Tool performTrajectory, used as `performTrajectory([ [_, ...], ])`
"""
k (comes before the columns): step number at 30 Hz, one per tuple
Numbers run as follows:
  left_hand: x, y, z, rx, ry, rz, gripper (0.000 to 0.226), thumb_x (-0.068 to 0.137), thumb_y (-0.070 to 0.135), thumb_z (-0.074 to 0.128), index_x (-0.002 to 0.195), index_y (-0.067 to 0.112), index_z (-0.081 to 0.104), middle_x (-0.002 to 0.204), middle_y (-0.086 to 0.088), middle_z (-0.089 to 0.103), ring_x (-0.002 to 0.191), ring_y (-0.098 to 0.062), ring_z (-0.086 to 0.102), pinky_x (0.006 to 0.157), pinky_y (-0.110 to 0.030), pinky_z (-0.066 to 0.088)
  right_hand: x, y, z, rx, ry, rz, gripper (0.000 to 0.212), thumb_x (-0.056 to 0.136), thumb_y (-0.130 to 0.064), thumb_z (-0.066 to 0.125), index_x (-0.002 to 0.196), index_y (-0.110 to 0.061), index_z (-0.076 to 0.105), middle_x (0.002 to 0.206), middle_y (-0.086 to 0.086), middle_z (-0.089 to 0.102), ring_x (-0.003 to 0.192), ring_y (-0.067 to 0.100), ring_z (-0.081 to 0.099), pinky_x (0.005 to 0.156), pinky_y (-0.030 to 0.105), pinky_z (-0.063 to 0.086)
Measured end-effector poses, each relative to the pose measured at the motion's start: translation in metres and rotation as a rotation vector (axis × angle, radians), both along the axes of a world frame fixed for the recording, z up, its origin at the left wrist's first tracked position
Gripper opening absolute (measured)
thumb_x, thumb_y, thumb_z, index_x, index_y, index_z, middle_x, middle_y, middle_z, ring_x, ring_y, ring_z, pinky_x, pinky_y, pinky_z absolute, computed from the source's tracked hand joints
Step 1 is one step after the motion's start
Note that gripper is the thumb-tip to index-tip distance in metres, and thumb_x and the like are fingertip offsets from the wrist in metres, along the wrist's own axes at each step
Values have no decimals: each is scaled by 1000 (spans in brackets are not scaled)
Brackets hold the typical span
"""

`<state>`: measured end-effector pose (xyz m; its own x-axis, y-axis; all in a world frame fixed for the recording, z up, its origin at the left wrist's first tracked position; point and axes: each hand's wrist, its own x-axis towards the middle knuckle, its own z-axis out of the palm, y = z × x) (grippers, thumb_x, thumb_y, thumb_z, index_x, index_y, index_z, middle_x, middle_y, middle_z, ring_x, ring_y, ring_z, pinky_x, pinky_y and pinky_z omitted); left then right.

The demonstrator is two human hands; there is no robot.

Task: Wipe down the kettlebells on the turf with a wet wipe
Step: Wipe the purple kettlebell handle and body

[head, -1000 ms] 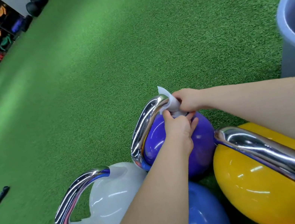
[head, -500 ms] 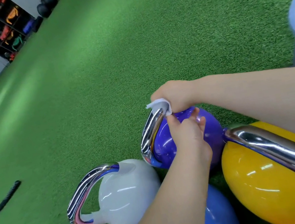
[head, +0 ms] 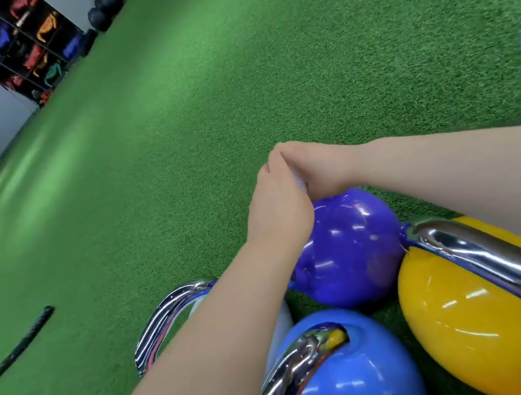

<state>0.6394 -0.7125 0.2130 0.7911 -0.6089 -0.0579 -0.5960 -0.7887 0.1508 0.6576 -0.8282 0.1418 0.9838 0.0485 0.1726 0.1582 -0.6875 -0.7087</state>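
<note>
Your left hand (head: 280, 207) and right hand (head: 311, 167) are pressed together right above the purple kettlebell (head: 348, 251), fingers curled in. Only a sliver of the wet wipe (head: 301, 183) peeks out between them, so I honestly can't tell which hand is gripping it, or whether either is on the handle (it's hidden under your hands). The purple one sits on the green turf (head: 231, 80), touching the yellow kettlebell (head: 476, 326), with the blue kettlebell (head: 353, 376) just in front and the white kettlebell (head: 284, 318) mostly behind your left forearm.
</note>
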Motion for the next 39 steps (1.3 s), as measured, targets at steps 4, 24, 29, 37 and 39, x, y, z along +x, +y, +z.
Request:
performTrajectory([
  [4, 7, -15, 4, 257, -229, -51, 31, 98, 21, 38, 127, 8, 39, 116, -16, 58, 106, -34, 54, 69, -33, 29, -11, -20, -13, 33, 157, -238, 78, 61, -21, 84, 125, -11, 40, 123, 7, 43, 106, 24, 50, 83, 29, 42],
  [24, 24, 19, -30, 269, -115, -249, 69, 94, 25, 51, 145, 43, 8, 95, -2, 25, 70, -26, 43, 65, -31, 34, -34, -29, -27, -52, 390, -148, 113, 64, -14, 82, 148, -19, 8, 140, 15, 36, 123, 32, 44, 102, 39, 40],
  [29, 18, 59, -37, 161, -3, -264, 66, 94, 42, 44, 146, 39, 5, 109, -4, 35, 96, -30, 54, 77, -28, 37, -37, -29, -19, -32, 387, -158, 99, 73, -2, 69, 148, -23, 9, 140, 17, 34, 116, 34, 50, 94, 43, 47],
  [37, 27, 84, -48, -405, 580, 29, 40, 93, 43, 33, 128, 27, 40, 120, 6, 52, 110, -7, 48, 94, -16, 35, -41, -20, 5, -27, 339, -197, 87, 80, 5, 57, 148, -23, 10, 141, 19, 32, 111, 34, 53, 85, 40, 51],
  [39, 23, 91, -48, -371, 597, 46, 37, 99, 35, 34, 132, 18, 36, 120, 2, 51, 108, -9, 47, 83, -4, 35, -44, -14, 6, -70, 344, -170, 85, 81, 5, 53, 148, -23, 9, 140, 17, 31, 106, 32, 52, 79, 36, 48],
])
